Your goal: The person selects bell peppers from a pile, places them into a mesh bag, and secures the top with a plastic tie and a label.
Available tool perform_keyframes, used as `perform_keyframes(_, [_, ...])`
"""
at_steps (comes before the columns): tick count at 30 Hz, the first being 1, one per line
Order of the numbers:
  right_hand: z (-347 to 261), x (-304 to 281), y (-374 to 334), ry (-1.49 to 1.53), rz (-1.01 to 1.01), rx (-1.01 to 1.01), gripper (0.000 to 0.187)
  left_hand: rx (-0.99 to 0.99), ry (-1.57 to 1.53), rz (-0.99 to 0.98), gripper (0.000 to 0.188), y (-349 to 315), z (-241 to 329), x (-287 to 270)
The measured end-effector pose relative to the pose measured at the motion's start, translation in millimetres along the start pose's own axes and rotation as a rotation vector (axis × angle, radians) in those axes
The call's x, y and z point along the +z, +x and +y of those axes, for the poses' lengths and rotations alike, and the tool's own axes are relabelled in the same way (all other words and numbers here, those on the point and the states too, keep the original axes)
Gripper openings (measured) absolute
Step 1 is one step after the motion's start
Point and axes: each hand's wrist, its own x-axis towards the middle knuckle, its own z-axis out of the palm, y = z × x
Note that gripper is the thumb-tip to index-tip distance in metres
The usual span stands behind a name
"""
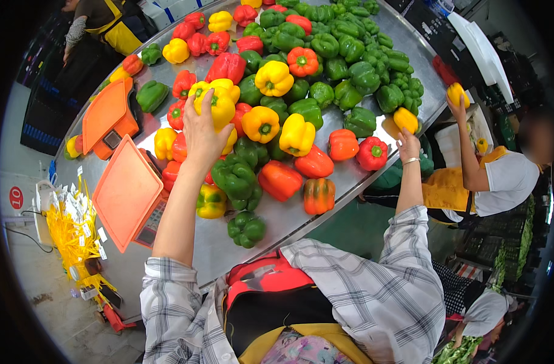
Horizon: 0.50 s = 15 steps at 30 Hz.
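Note:
My left hand (208, 136) is wrapped round a yellow bell pepper (222, 112) above the left part of the pile. Toward the table's right edge, the fingers of my right hand (408, 147) hold a second yellow bell pepper (405, 120) from its near side; they are partly hidden behind it. Between my hands lie red bell peppers (280, 180), more yellow ones (297, 134) and a red-green one (319, 196). Green bell peppers (362, 76) are heaped at the far right. Nearest to me sits a dark green pepper (246, 229).
Two orange-topped scales (128, 188) stand on the left of the metal table (277, 233). A co-worker in a yellow apron (444, 185) at the right lifts a yellow pepper (458, 95). Yellow tagged ties (77, 233) hang at the left. Another person (110, 24) stands far left.

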Motion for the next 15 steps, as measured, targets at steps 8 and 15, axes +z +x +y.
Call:
perform_keyframes(8, [22,129,-172,-0.795,-0.307,-0.801,0.035,0.456,-0.035,-0.316,0.066,-8,69,36])
perform_keyframes(15, [53,217,-202,-1.03,-0.589,-0.565,0.058,0.139,-0.405,-0.344,0.07,-65,104,66])
